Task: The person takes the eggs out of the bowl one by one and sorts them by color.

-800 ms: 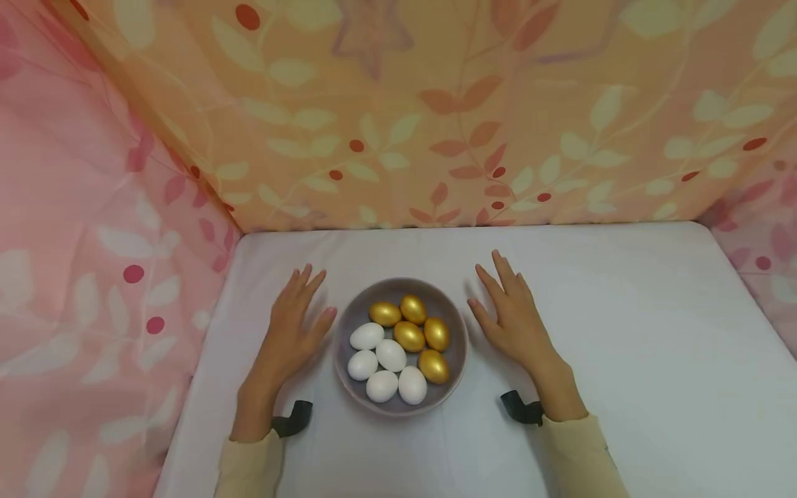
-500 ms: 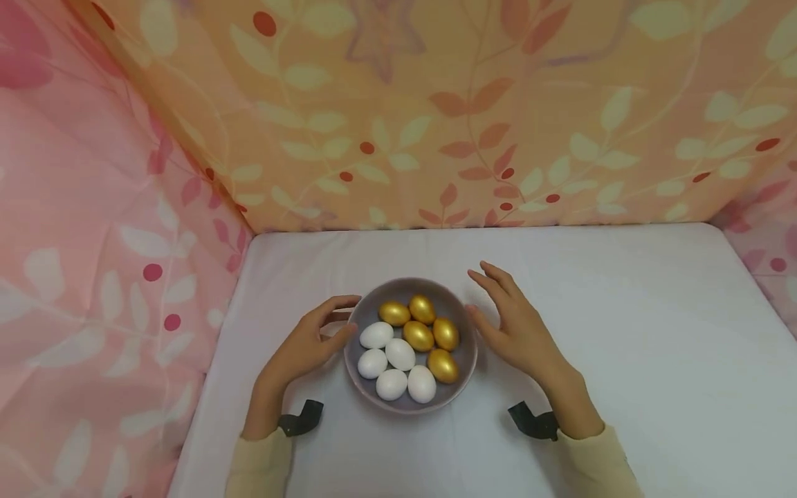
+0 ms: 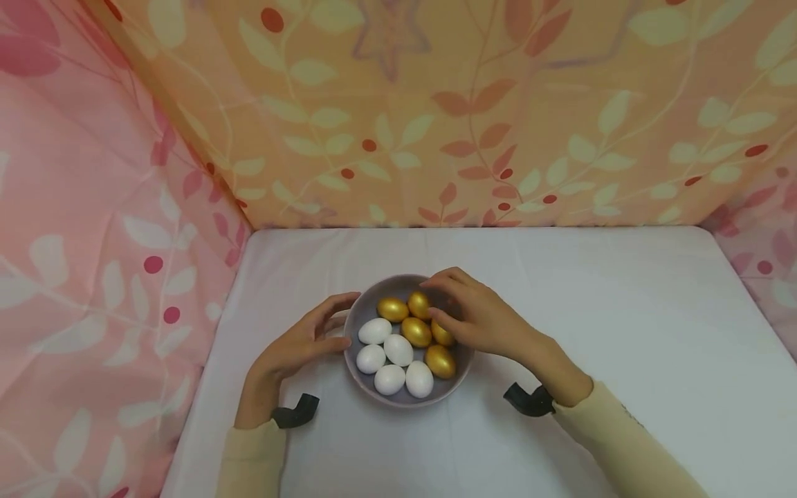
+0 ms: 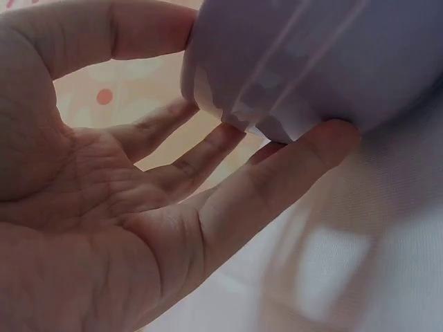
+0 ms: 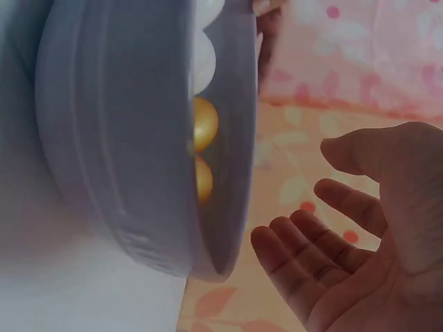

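Observation:
A grey bowl (image 3: 373,389) stands on the white table and holds several gold eggs (image 3: 416,332) on its right side and several white eggs (image 3: 398,349) on its left. My left hand (image 3: 339,321) curls round the bowl's left rim. In the left wrist view its thumb and fingers (image 4: 291,166) press on the bowl's outer wall (image 4: 311,62). My right hand (image 3: 443,301) hovers over the gold eggs at the bowl's far right, fingers loosely bent. The right wrist view shows that hand (image 5: 308,200) with nothing in it, beside the bowl (image 5: 118,138).
The white table (image 3: 623,311) is walled by patterned fabric, orange at the back (image 3: 436,124) and pink at the left (image 3: 93,263) and right. Black wrist straps (image 3: 295,415) sit at both cuffs.
My right hand moved left from beside the bowl to over the gold eggs. My left hand went from lying flat to curling round the bowl's rim.

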A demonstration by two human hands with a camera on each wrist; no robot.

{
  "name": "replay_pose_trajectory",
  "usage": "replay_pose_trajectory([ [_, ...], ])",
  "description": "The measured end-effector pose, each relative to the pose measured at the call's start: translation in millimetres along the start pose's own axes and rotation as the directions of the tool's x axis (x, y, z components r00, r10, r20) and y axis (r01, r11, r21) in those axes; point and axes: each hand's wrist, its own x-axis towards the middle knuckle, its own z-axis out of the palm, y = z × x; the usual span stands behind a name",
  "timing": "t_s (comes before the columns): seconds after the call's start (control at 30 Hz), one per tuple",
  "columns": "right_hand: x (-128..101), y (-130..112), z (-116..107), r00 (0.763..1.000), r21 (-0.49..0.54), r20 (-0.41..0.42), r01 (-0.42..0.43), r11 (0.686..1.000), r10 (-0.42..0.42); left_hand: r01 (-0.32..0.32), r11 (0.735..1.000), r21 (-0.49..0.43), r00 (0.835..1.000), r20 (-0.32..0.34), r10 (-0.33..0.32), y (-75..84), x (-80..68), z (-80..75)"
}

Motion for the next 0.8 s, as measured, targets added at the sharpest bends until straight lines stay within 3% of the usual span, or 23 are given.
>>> replay_pose_trajectory([
  [0.23,26,-7,6,0.983,-0.021,0.181,0.034,0.999,-0.030,0.024,0.999,-0.029,1.000,0.009,-0.023,-1.7,2.0,0.7],
  [0.43,54,-8,16,0.932,-0.052,0.361,0.045,0.998,-0.023,0.057,0.997,-0.045,0.998,0.024,-0.056,-3.7,0.6,-1.9],
  [0.6,69,-10,26,0.911,-0.116,0.406,0.124,0.985,-0.067,0.078,0.995,-0.068,0.997,0.024,-0.077,-3.3,3.1,-0.5],
  [0.8,83,-20,36,0.892,-0.260,0.449,0.185,0.948,-0.051,0.082,0.995,-0.064,0.996,0.025,-0.081,-0.7,4.2,-0.6],
])
